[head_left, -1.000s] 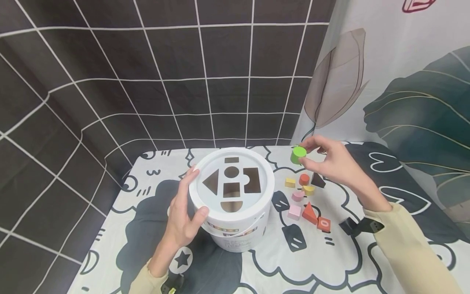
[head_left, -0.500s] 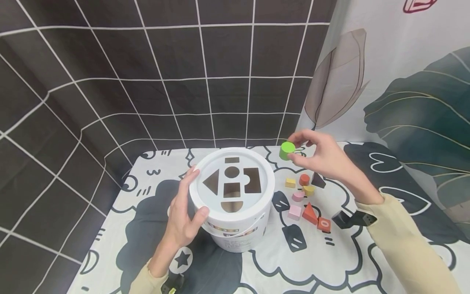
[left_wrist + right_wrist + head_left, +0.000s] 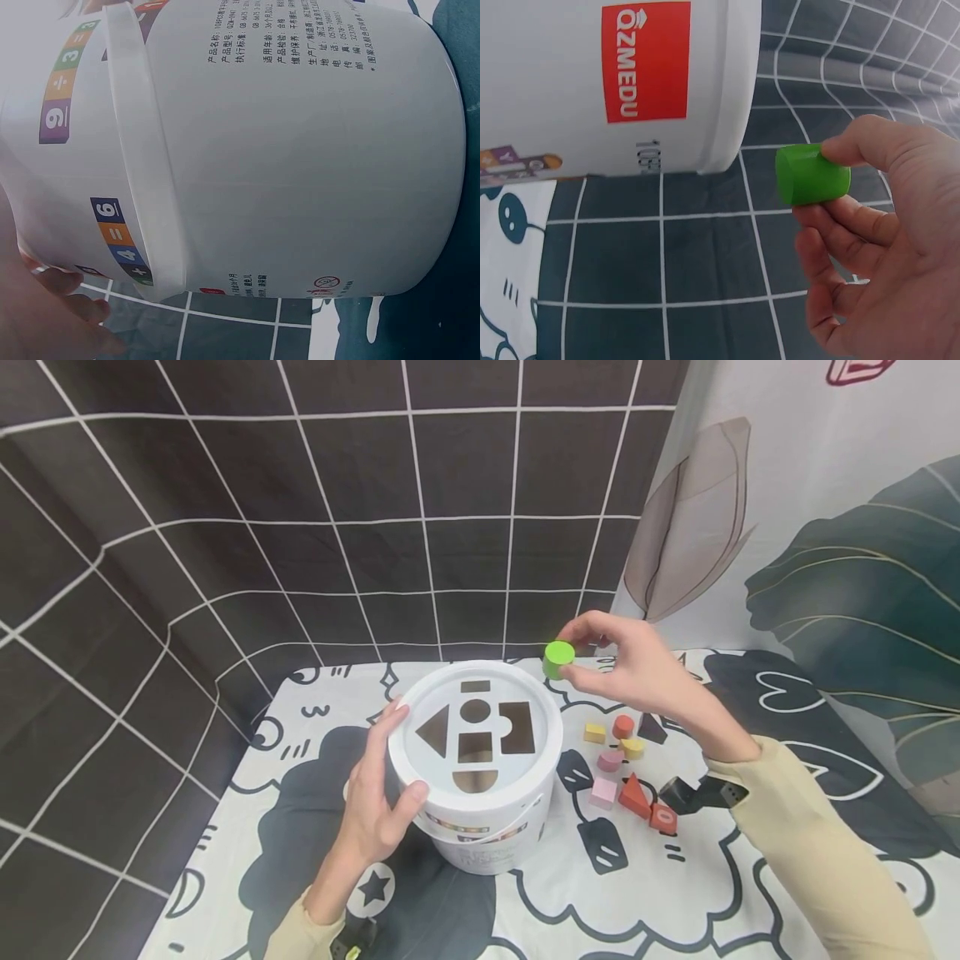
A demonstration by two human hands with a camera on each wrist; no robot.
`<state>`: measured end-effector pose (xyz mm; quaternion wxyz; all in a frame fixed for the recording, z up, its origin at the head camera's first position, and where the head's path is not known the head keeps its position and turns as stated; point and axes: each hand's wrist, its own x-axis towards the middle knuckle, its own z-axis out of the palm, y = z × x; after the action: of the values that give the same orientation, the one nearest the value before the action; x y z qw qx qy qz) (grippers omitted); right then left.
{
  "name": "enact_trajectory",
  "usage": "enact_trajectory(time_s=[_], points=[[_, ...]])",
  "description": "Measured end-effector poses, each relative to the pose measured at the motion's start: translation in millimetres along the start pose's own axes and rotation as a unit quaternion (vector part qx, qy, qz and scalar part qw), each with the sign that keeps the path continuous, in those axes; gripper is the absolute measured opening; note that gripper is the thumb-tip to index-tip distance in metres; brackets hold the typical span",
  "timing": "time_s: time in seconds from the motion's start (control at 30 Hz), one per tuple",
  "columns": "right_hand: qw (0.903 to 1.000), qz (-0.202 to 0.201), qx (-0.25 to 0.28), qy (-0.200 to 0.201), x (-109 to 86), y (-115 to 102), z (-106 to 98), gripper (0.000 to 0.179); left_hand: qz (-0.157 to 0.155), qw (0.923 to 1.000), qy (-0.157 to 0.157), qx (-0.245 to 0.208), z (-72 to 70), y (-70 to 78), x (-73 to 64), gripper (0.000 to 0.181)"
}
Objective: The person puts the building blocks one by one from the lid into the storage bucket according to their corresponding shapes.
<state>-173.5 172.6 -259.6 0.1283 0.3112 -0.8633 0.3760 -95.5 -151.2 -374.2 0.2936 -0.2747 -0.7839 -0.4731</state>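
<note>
Green cylindrical block and right hand have travelled leftward together since the earlier frames, from above the scattered blocks to just beside the far right rim of the white plastic bucket. The bucket and the left hand have stayed where they were. Of the two hands, the right pinches the block between thumb and fingers, holding it in the air; the right wrist view shows a gap between it and the bucket. The left is spread wide, its fingers and thumb resting on the bucket's left side at the rim, with no block in it.

Upright on the cartoon-printed cloth, the bucket wears a white lid with six cut-outs, among them a circle, a triangle and a half-round. A white handle hangs across its side, and a red label faces the right wrist camera.

Right of the bucket lie a yellow rectangular block, a red cylindrical block, a yellow half-round block, a pink half-round block, a pink square block, a red triangular block and a red square block. Behind hangs black fabric with white grid lines.
</note>
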Motion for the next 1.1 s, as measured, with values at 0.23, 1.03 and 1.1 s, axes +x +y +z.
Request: enact_trajectory(time_s=[0.23,1.03,1.1], points=[[0.9997,-0.008,0.02,-0.011,8.1,-5,7,0.027,-0.001,1.0,-0.003,0.0,0.1,-0.1,0.6,0.072],[0.9974,-0.047,0.04,-0.038,23.9,-18,28,0.028,-0.009,0.9999,-0.01,0.001,-1.1,-0.5,-0.4,0.072],[0.9973,-0.047,0.041,-0.039,24.3,-19,30,0.028,-0.01,0.9999,-0.01,0.001,-1.3,-0.3,-1.0,0.072]])
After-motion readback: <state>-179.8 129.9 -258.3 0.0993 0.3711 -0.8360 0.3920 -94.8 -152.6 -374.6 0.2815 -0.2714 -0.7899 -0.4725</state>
